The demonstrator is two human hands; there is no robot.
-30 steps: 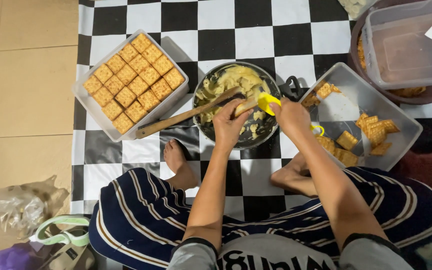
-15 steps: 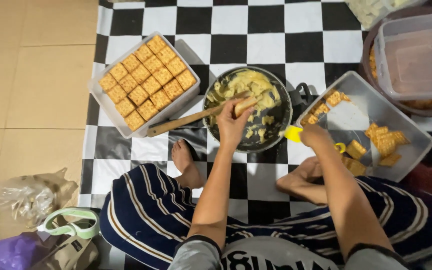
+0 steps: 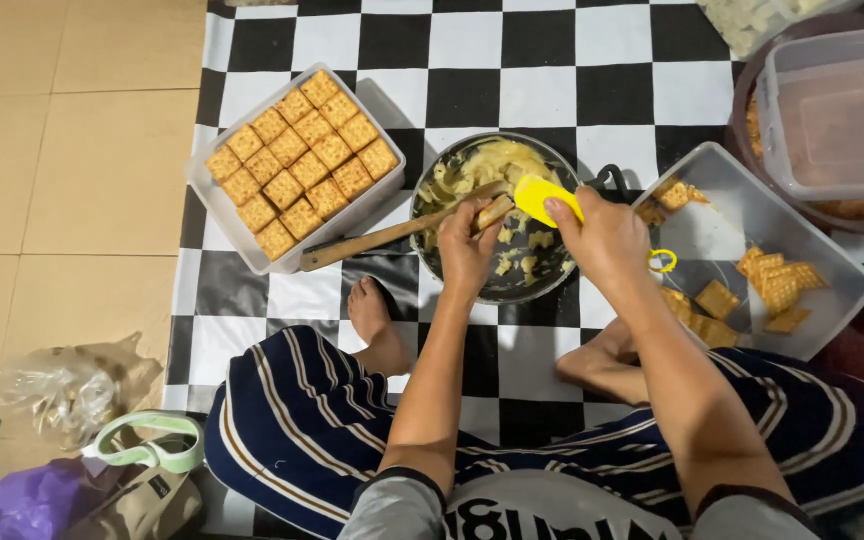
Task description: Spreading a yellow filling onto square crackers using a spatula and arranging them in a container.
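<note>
Head view. The person sits cross-legged on a black-and-white checked mat (image 3: 552, 60) laid on the floor. A dark pan (image 3: 497, 218) stands on the mat just beyond the feet, centre of the scene, holding pale yellow paste.

Left hand (image 3: 467, 250): grip clenched around a wooden spoon (image 3: 402, 232), taken near the bowl end. The handle runs out to the left, over the pan rim and touching or just above the corner of the cracker box (image 3: 297, 165).

Right hand (image 3: 607, 240): grip closed on a yellow spatula (image 3: 542, 197), fingers on the neck just behind the blade. The blade meets the spoon head over the pan.

Handling, as a judgement: spoon is stiff and light; hold as shown, close to the head, for control. Spatula blade is likely flexible; hold at the neck. Paste looks soft and sticky and will cling to both tools. Crackers are brittle.

Edges and room: the cracker box, full in a tight grid, sits left of the pan, near it. A grey tray (image 3: 752, 215) with a few loose crackers lies right, just beside the pan. A clear lidded tub (image 3: 837, 110) stands far right. Open mat lies far of the pan; the near side is closed by the feet.
</note>
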